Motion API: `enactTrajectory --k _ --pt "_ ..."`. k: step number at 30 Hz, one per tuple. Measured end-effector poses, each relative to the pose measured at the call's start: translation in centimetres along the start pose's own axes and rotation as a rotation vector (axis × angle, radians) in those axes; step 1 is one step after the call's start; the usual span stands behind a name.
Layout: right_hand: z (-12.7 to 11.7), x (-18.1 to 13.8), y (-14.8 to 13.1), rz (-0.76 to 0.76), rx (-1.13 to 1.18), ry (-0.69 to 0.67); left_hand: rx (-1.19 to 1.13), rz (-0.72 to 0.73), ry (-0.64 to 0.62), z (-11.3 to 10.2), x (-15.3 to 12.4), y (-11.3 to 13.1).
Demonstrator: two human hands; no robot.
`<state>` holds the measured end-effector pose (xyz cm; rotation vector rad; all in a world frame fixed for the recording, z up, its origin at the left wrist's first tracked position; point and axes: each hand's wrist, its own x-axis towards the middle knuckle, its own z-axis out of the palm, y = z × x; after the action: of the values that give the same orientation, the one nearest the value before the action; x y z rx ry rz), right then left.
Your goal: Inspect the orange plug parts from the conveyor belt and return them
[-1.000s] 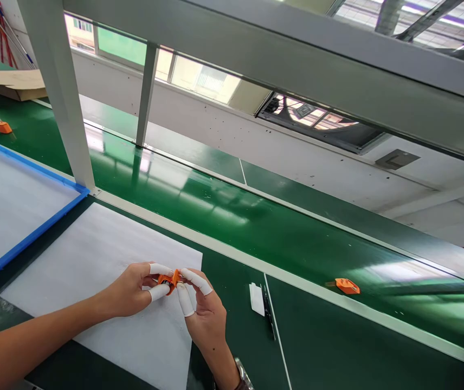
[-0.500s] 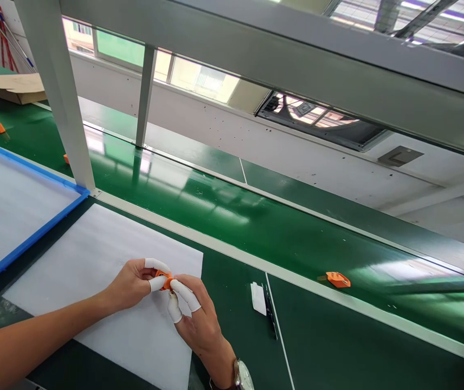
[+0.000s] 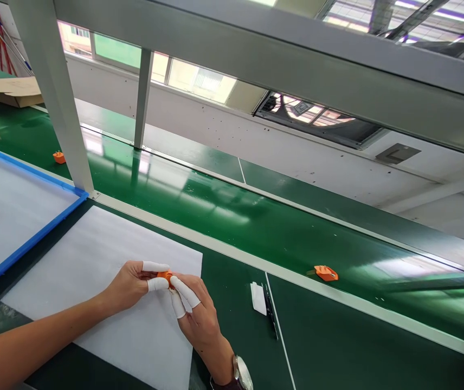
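Observation:
Over a white sheet [image 3: 105, 254] on the bench, both hands meet at a small orange plastic piece [image 3: 164, 275]. My left hand [image 3: 134, 281] pinches its left side between thumb and fingertip, both in white finger covers. Closed around the right end of the same piece are the fingertips of my right hand [image 3: 199, 311], also in white covers. The fingers hide much of the piece, and I cannot make out its exact kind. A watch [image 3: 243, 374] is on my right wrist.
A green conveyor belt [image 3: 232, 216] runs behind a pale rail, carrying orange plug-like pieces [image 3: 326, 273]. At left is a blue-framed tray [image 3: 29, 244]. A white strip [image 3: 258, 298] and a black pen-like tool [image 3: 271, 311] lie right of my hands. A grey post [image 3: 53, 97] stands at left.
The orange pieces on the belt have shifted left, and one has come out from behind the post. My fingers have moved slightly around the held piece; both hands stay in place.

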<state>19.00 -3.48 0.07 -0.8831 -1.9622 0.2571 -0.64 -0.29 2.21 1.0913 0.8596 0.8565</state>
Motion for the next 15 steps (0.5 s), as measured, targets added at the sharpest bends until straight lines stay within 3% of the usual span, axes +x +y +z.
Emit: enactTrajectory --k 4,11,15 --pt "0.01 0.06 0.18 0.074 0.138 -0.039 0.043 -0.002 0.018 -0.11 -0.09 -0.25" --pt "-0.68 0.23 0.22 0.774 0.740 -0.122 0.116 0.096 -0.004 -0.07 -0.49 -0.59" --pt "-0.50 0.41 -0.26 0.858 0.801 -0.156 0.168 0.124 -0.047 0.14 -0.66 -0.73"
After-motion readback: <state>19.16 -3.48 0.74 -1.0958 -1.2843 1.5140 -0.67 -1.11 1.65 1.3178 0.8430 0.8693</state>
